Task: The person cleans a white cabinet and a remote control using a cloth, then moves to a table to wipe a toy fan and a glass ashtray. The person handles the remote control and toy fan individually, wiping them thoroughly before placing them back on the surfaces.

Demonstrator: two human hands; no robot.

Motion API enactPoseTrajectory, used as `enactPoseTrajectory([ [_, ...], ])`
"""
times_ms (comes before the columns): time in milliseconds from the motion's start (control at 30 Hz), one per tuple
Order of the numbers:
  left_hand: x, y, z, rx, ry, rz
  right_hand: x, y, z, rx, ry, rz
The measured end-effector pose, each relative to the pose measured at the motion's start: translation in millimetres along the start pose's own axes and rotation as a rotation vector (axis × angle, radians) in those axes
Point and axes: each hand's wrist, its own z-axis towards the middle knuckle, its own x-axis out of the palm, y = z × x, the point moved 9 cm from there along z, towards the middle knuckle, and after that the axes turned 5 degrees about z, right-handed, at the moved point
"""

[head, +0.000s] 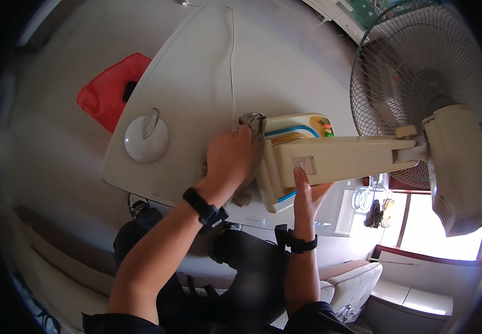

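Observation:
An off-white electric fan [341, 156] extends sideways across my view, its base [272, 204] over the white table and its wire-caged head [416, 75] at the right. My left hand [229, 155] grips a crumpled grey-brown cloth [252, 120] against the underside edge of the base. The cloth hangs partly hidden behind that hand. My right hand [311, 195] holds the fan's column from the near side, thumb beside a printed label [305, 165]. Coloured push buttons [328, 128] show on the base's far corner. A white power cord [232, 62] runs from near the cloth across the table.
On the left of the white table [191, 83] stands a white dome-shaped object [147, 142] with a grey handle. A red bag [111, 92] lies beyond the left edge. Sofa seats [349, 284] stand near me, and a bright window [429, 225] is at the right.

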Motion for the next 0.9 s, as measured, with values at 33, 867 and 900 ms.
enactPoseTrajectory([
  [33,1.2,0.6,-8.6,0.005,0.01,0.008,1.1,-0.1,-1.2,0.016,-0.002,0.015],
  [867,-10.6,-37.8,-18.6,0.396,-0.03,-0.087,0.2,13.0,-2.0,-0.017,-0.078,-0.121],
  [900,-13.2,-38.0,-22.9,0.38,-0.057,-0.091,0.8,14.8,-0.9,-0.029,-0.088,-0.132],
])
